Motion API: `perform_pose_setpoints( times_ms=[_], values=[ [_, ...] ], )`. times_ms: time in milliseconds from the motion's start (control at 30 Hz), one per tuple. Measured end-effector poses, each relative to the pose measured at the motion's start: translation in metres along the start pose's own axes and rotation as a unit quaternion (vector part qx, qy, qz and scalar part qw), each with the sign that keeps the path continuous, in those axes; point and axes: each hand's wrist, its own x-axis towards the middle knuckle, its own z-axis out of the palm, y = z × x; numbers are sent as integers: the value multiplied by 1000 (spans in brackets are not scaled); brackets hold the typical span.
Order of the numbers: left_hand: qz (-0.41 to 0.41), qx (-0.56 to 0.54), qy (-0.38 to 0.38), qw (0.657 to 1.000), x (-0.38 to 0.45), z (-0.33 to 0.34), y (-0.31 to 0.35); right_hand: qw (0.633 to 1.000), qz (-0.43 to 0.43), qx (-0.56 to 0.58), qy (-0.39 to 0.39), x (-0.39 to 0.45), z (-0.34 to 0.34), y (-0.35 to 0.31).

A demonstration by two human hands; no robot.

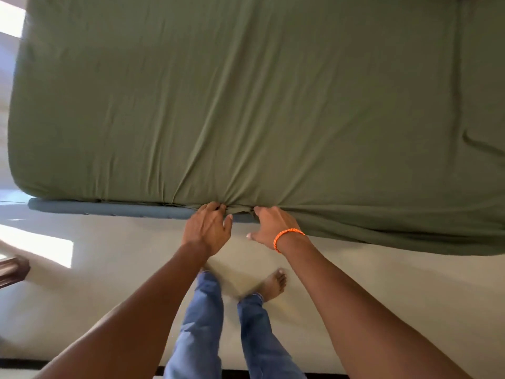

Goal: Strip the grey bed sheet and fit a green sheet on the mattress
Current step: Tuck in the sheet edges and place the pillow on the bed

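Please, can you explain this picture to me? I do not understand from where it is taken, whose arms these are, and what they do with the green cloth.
There is only one picture, and no machine. A person wears a wide-angle camera on the head, looking forward and down, so you see that person's own arms, jeans and bare feet on the pale floor.

The large green surface is a green sheet spread over a mattress. Below its near edge, to the left, a grey-blue bed frame rail shows.

The left hand and the right hand are close together at the near edge. Their fingers curl into the sheet there, and creases fan out from that spot, so they seem to pull or tuck it. The right wrist wears an orange bracelet. No grey sheet is visible.
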Motion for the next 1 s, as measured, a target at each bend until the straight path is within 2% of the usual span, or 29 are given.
perform_pose_setpoints(
  times_ms=[133,233,333,467,567,667,767,833,933,1000],
  values=[
    [0,-3,-45,999,11,-12,-5,997,42,38,-56,19,-13,-2],
    [29,102,-47,993,28,-18,-6,995,52,33,-82,33,-7,-4],
    [88,197,-118,969,57,-18,-7,996,45,-35,-65,42,13,-9],
    [54,181,-204,961,78,-20,-3,995,59,-5,-85,55,10,-3],
    [58,190,-172,965,66,-20,2,995,57,-11,-78,56,8,0],
    [31,175,-134,975,44,-17,9,998,-4,-66,-2,47,22,3],
    [-13,100,24,995,10,-9,18,983,-58,-123,122,35,48,13],
    [0,35,108,994,-12,1,30,968,-104,-102,202,29,63,26],
    [14,-57,138,989,-26,26,60,917,-182,-67,347,13,71,48],
    [33,-60,131,989,-20,41,86,906,-157,-70,386,-6,63,69]
  ],
)
